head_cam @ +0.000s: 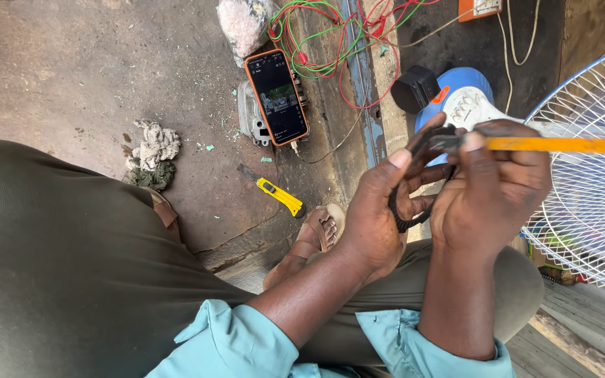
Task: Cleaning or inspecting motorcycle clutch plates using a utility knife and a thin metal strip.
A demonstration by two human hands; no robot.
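I am clenching left hand (376, 210) on black part (425, 147), steadying it; right hand (495, 185) gripping orange tool (561, 145), beside fan (596, 210).

left hand (376, 213) closed on black cord (406, 222) | right hand (493, 183) gripping orange-handled tool (561, 145) | yellow utility knife (279, 196) seen at 9 o'clock of hands | phone (276, 96) at 10 o'clock

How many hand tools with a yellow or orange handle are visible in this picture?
2. A yellow utility knife lies on the ground beside the sandalled foot. An orange-handled tool is held in the right hand, in front of the white fan. Others may be hidden.
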